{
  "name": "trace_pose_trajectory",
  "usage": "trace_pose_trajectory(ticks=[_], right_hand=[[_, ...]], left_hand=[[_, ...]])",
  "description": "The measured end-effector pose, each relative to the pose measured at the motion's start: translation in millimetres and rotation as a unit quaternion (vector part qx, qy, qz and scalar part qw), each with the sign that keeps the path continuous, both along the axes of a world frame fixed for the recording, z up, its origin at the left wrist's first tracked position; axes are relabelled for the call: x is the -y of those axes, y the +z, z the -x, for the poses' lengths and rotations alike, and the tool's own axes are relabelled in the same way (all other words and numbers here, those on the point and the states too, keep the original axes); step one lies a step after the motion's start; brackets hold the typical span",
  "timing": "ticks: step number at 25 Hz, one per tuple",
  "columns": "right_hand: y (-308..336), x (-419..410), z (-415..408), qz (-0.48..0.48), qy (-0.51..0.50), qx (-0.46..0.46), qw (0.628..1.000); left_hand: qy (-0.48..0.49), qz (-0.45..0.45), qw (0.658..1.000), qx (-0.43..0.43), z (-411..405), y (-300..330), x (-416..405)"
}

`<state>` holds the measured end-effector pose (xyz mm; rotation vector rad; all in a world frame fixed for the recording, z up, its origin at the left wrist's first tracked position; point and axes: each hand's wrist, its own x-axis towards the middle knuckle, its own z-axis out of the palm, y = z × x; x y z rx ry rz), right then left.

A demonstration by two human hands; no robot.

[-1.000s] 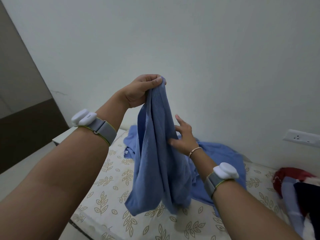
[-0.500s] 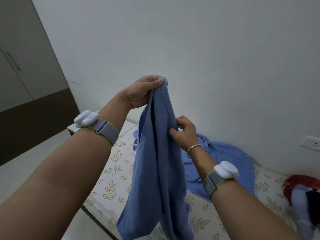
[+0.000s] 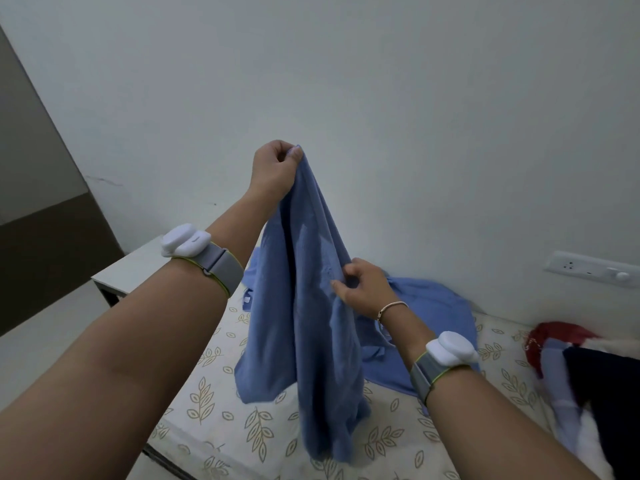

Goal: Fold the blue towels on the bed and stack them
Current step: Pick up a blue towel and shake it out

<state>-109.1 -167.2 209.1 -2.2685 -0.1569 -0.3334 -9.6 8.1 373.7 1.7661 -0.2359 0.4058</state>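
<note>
Above the bed (image 3: 214, 407) hangs a blue towel (image 3: 311, 323), pinched at its top by the left hand (image 3: 275, 169) while the right hand (image 3: 360, 284) pinches an edge lower down. Unfolded so far; next it wants spreading flat. More blue towels (image 3: 429, 306) lie crumpled behind. No readable writing anywhere.

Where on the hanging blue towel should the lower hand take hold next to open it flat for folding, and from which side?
Probably the free right edge of the hanging towel, where the right hand pinches it, sliding out to a corner. The left hand holds the top, so the cloth hangs bunched.
</note>
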Motion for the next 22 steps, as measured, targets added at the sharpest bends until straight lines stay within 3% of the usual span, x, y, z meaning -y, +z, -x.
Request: trace_pose_trajectory(ticks=[4, 8, 11, 16, 22], right_hand=[[-9, 8, 13, 0.083, -0.006, -0.023, 0.996], [-23, 29, 33, 0.201, 0.001, -0.176, 0.964], [-22, 45, 39, 0.151, -0.053, -0.177, 0.971], [-18, 68, 47, -0.022, -0.212, -0.029, 0.977], [-27, 82, 50, -0.028, -0.231, -0.049, 0.971]], left_hand=[[0.049, 0.022, 0.998, 0.018, -4, -3, 12], [0.065, 0.038, 0.996, 0.039, -10, 5, 17], [0.081, 0.041, 0.995, 0.044, -17, 10, 20], [0.136, 0.054, 0.989, 0.027, -40, 24, 9], [0.148, 0.037, 0.988, 0.006, -49, 11, 11]])
